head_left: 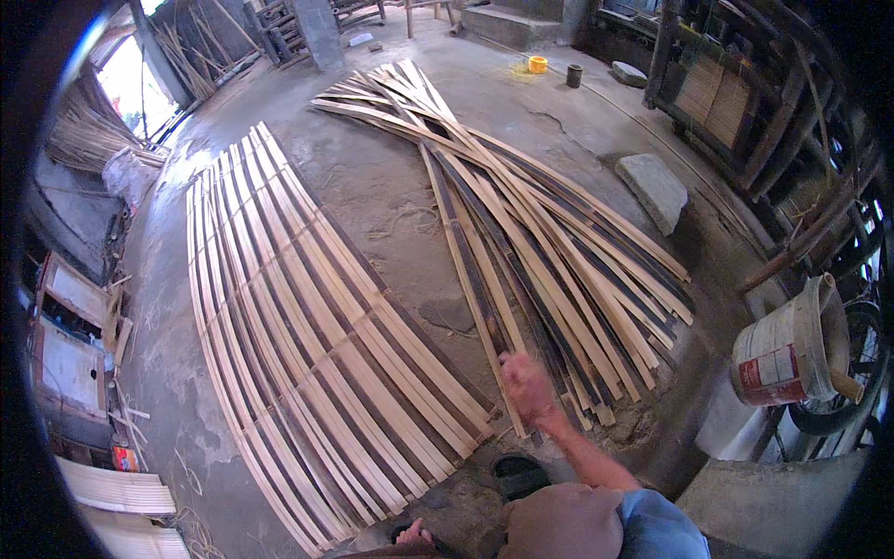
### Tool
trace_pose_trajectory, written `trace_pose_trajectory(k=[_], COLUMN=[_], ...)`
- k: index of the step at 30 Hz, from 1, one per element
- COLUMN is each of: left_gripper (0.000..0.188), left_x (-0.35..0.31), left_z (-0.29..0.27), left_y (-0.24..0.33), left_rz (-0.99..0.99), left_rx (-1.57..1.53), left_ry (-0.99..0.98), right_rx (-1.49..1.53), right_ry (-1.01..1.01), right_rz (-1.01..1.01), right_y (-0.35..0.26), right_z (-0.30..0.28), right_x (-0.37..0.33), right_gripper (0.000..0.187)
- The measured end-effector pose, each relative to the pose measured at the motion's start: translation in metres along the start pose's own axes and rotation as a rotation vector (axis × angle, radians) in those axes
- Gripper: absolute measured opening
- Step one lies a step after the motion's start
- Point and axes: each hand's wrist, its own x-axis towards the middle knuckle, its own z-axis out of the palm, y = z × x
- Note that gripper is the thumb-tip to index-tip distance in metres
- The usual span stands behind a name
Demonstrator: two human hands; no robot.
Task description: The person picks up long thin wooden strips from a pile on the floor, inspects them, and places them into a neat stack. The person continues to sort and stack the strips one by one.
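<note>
Long split bamboo strips lie on a concrete floor in two groups. A flat row of parallel strips (pixel 307 335) is spread out on the left. A loose, crossing pile of strips (pixel 549 242) fans out on the right. My right hand (pixel 527 389) reaches forward to the near end of one pale strip (pixel 470 279) at the left edge of the pile, fingers curled around it; the hand is blurred. Only a small part of my left hand (pixel 415 534) shows at the bottom edge, near the row's closest end, so its grip is hidden.
A grey stone block (pixel 656 191) lies right of the pile. A worn bucket (pixel 787 352) stands at the right by wooden framing. A yellow cup (pixel 537 64) and a dark can (pixel 574 75) sit far back. Bundled strips lean at the back left.
</note>
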Motion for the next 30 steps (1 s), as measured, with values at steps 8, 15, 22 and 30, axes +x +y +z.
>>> trace_pose_trajectory(k=[8,15,22,30], left_gripper=[0.032,0.030,0.029,0.027], left_x=[-0.004,-0.003,-0.011,-0.013], left_z=[0.004,0.002,0.000,0.004], left_y=[0.000,-0.002,-0.002,-0.001], left_rz=[0.040,0.053,0.050,0.065], left_rx=[0.034,0.055,0.071,0.059], left_ry=[0.027,0.012,0.009,0.004], right_rx=[-0.729,-0.749,-0.280,-0.418], right_ry=[0.386,0.204,0.338,0.274], right_rz=[0.438,0.468,0.364,0.375], right_y=[0.135,0.202,0.182,0.172], right_z=[-0.111,-0.123,-0.150,-0.128], right_x=[0.064,0.059,0.071,0.052], right_gripper=[0.044,0.037,0.037,0.046])
